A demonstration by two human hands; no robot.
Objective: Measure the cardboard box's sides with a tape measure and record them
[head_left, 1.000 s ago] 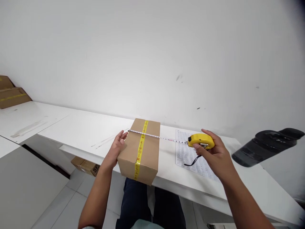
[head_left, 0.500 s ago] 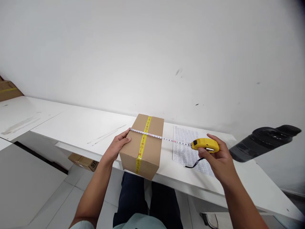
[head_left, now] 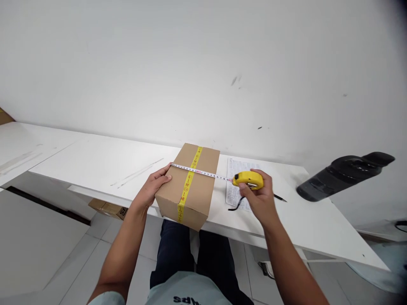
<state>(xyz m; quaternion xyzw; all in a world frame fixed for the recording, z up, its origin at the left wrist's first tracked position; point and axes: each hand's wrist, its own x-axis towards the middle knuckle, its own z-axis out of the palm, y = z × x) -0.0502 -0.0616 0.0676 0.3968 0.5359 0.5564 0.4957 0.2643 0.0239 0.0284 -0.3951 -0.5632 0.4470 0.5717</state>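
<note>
A brown cardboard box (head_left: 203, 195) sealed with printed yellow tape (head_left: 188, 180) rests at the front of the white table. My left hand (head_left: 154, 185) grips its left edge, thumb on top, fingertips by the end of a measuring blade. That blade (head_left: 208, 174) stretches across the box top and past its right edge. In my right hand (head_left: 260, 197) is the yellow tape measure (head_left: 249, 180), held over a sheet of handwritten paper (head_left: 233, 192). A black wrist strap (head_left: 237, 205) dangles from the tape measure. Partly behind my right hand lies a dark pen (head_left: 280, 198).
A black bottle (head_left: 343, 178) stands on the right part of the white table (head_left: 321, 228). The wall rises directly behind. Below the table at left is another cardboard box (head_left: 108, 208), and a box corner (head_left: 5, 117) shows at far left.
My right hand has brought the tape measure leftward, closer to the box, and the exposed blade is shorter. The pen has come into view. My left hand keeps its place on the box edge.
</note>
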